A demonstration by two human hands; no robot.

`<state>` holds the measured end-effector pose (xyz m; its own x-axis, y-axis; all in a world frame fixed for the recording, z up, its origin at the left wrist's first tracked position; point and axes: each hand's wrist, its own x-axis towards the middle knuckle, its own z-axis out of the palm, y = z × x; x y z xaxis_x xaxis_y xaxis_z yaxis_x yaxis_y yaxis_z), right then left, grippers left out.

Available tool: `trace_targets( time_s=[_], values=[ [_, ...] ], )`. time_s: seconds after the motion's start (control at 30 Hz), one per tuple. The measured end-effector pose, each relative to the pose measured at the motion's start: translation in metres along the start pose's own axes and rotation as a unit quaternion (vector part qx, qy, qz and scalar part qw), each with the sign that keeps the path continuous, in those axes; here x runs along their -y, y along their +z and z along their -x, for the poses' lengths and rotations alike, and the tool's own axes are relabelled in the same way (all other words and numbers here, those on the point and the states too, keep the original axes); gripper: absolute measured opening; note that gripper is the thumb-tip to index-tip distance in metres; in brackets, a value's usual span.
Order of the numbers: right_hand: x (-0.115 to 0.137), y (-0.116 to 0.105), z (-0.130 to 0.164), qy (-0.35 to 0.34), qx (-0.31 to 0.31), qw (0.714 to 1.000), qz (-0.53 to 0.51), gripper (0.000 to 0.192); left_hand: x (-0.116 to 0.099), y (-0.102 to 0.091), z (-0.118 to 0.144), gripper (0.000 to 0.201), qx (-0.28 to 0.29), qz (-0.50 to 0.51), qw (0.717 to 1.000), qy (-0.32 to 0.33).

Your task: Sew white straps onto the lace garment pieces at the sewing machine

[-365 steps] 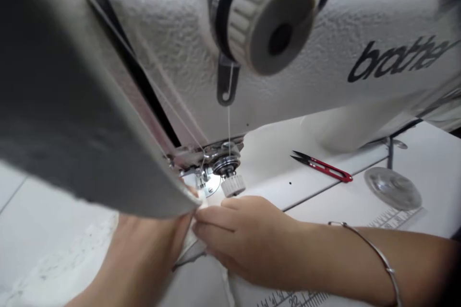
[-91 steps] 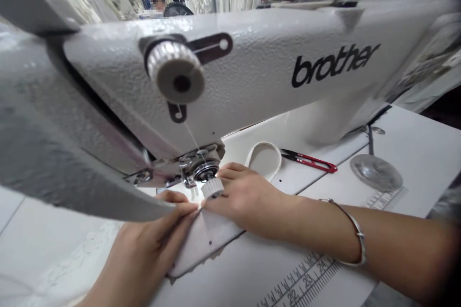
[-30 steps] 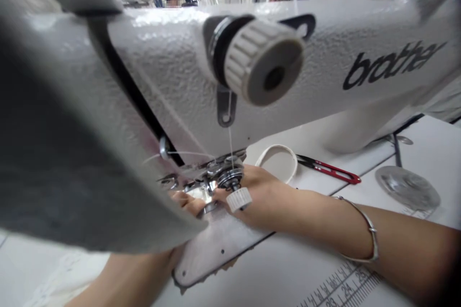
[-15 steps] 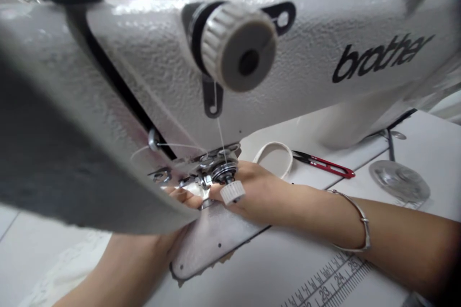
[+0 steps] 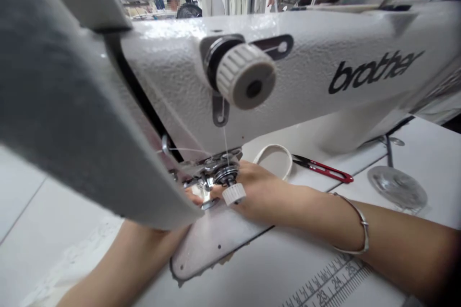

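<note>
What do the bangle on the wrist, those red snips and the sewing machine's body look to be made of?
The bangle looks like polished silvery metal: thin, with bright glints. The snips seem to have dark steel blades and a glossy red handle, plastic or painted metal. The machine body appears to be cast metal under pebbled off-white paint.

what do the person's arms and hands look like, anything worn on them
Both forearms are bare, with no sleeves or gloves in view. The right hand has a thin silver bangle at its wrist. The left hand is mostly hidden; nothing worn shows.
</note>
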<state>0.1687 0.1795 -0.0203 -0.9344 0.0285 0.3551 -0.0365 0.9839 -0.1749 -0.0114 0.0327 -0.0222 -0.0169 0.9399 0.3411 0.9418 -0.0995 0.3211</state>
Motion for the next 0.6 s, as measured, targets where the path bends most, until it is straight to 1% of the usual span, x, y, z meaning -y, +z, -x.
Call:
trace_targets(
  time_s=[0.07,0.2,0.23,0.3,0.37,0.4,0.5,0.6],
  values=[
    [0.0025,0.0014,0.0004,-0.023,-0.011,0.999,0.039,0.012,-0.0004,0.0,0.0,0.018,-0.012,-0.005,1.0,0.009],
    [0.007,0.0015,0.0015,-0.035,-0.014,0.994,0.1,0.01,-0.0018,-0.0025,-0.001,0.015,-0.003,-0.003,1.0,0.028],
    [0.0075,0.0016,0.0016,-0.037,-0.018,0.993,0.111,0.011,-0.002,-0.0032,-0.0015,0.015,-0.005,0.001,1.0,0.025],
    [0.0077,0.0026,0.0017,-0.042,-0.046,0.99,0.13,0.013,-0.0019,-0.0041,-0.0025,0.016,-0.007,0.004,1.0,0.016],
    [0.0075,0.0039,0.0017,-0.036,-0.073,0.986,0.145,0.015,-0.0014,-0.0043,-0.0032,0.018,-0.007,0.006,1.0,0.003],
    [0.0074,0.0044,0.0017,-0.031,-0.075,0.986,0.148,0.015,-0.0009,-0.0042,-0.0035,0.019,-0.006,0.007,1.0,-0.004],
    [0.0073,0.0037,0.0026,-0.019,-0.047,0.989,0.138,0.014,0.0009,-0.0034,-0.0039,0.019,-0.004,0.026,0.999,-0.03],
    [0.0068,0.0022,0.0049,-0.007,-0.018,0.994,0.11,0.011,0.0022,-0.0024,-0.0035,0.017,0.004,0.044,0.999,-0.031]
  ],
)
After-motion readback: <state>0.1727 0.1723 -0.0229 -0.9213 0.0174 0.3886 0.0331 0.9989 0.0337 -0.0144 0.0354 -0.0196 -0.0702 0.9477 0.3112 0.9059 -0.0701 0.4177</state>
